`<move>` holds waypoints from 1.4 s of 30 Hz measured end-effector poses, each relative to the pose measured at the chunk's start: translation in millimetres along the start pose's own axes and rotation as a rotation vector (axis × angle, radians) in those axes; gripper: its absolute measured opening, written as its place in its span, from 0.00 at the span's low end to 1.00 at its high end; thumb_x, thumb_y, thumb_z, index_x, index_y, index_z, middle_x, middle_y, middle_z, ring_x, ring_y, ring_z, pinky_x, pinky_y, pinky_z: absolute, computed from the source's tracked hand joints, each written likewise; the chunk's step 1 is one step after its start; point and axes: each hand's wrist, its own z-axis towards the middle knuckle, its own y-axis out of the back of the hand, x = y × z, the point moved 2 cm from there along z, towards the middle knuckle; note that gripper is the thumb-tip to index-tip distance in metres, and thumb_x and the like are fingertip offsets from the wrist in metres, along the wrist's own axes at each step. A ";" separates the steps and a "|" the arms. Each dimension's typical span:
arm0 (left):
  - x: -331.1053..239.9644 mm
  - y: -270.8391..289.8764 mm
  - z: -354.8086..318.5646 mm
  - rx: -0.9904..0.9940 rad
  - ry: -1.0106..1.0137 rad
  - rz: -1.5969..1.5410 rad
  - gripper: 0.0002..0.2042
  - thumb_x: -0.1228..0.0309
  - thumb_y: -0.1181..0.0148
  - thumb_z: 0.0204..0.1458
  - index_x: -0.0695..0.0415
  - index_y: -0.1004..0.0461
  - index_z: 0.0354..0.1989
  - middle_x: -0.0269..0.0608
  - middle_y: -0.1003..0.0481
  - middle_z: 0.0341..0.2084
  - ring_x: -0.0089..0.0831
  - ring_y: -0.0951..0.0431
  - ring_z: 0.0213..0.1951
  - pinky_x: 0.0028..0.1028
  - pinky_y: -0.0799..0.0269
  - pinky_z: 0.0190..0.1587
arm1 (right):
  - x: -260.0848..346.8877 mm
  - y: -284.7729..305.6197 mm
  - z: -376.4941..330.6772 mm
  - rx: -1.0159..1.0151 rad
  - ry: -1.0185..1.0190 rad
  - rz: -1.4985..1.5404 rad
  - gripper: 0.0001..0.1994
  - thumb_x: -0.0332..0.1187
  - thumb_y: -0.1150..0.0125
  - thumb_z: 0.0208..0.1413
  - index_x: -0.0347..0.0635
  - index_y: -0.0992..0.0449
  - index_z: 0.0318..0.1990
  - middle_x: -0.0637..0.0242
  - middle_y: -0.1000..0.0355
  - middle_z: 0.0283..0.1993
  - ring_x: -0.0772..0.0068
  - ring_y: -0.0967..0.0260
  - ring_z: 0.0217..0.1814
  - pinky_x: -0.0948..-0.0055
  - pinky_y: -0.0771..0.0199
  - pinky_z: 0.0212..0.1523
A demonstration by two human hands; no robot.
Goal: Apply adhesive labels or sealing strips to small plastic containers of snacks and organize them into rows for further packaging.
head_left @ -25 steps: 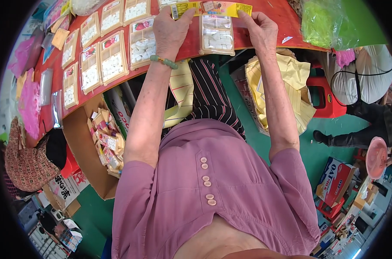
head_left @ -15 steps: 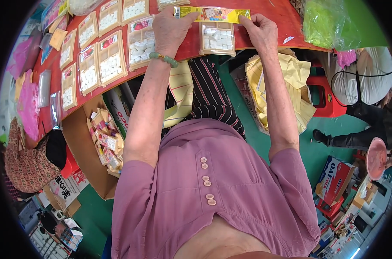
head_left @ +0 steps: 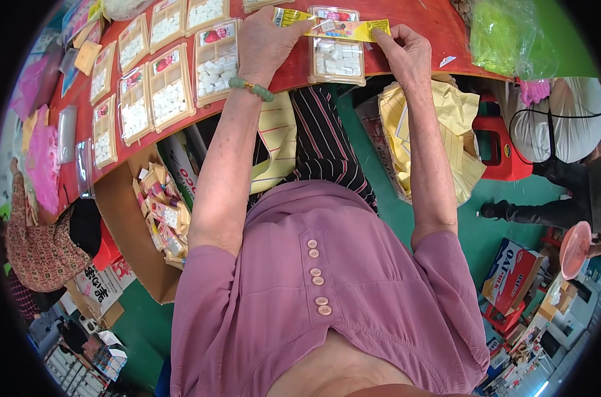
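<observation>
At the far edge of a red table (head_left: 416, 20), a person is pressing a yellow label strip (head_left: 333, 25) across the top of a clear tray of white pieces (head_left: 338, 59). The left hand (head_left: 264, 41) and right hand (head_left: 406, 56) are each pinching one end of the strip, fingers closed on it. Thin and limp, it likely handles best by its ends. Its long axis is running left to right, crosswise to the tray. More filled trays (head_left: 171, 86) are lying to the left.

Both forearms are extending forward; the left hand (head_left: 264, 40) and right hand (head_left: 406, 56) are pinching with curled fingers.
</observation>
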 end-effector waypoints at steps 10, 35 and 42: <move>31.7 -4.7 5.3 0.090 0.051 0.057 0.19 0.57 0.31 0.41 0.63 0.22 0.29 0.38 0.22 0.20 0.21 0.23 0.23 0.21 0.29 0.27 | -1.9 -0.5 -2.4 -0.002 0.017 0.044 0.14 0.40 0.38 0.45 0.35 0.25 0.23 0.69 0.31 0.17 0.80 0.38 0.20 0.75 0.36 0.25; 24.3 -5.5 5.3 0.050 -0.101 0.327 0.25 0.49 0.30 0.36 0.63 0.29 0.20 0.46 0.25 0.18 0.37 0.25 0.23 0.34 0.31 0.29 | -4.9 -4.3 -6.8 -0.048 0.095 -0.021 0.11 0.36 0.37 0.49 0.36 0.26 0.24 0.76 0.34 0.18 0.88 0.43 0.21 0.82 0.41 0.23; -6.2 -6.6 2.8 0.082 -0.035 0.423 0.20 0.60 0.29 0.36 0.64 0.30 0.23 0.53 0.28 0.22 0.46 0.26 0.28 0.38 0.31 0.32 | -5.0 -4.9 -11.9 -0.123 0.222 -0.145 0.11 0.36 0.39 0.45 0.34 0.27 0.24 0.64 0.31 0.22 0.69 0.34 0.25 0.70 0.33 0.30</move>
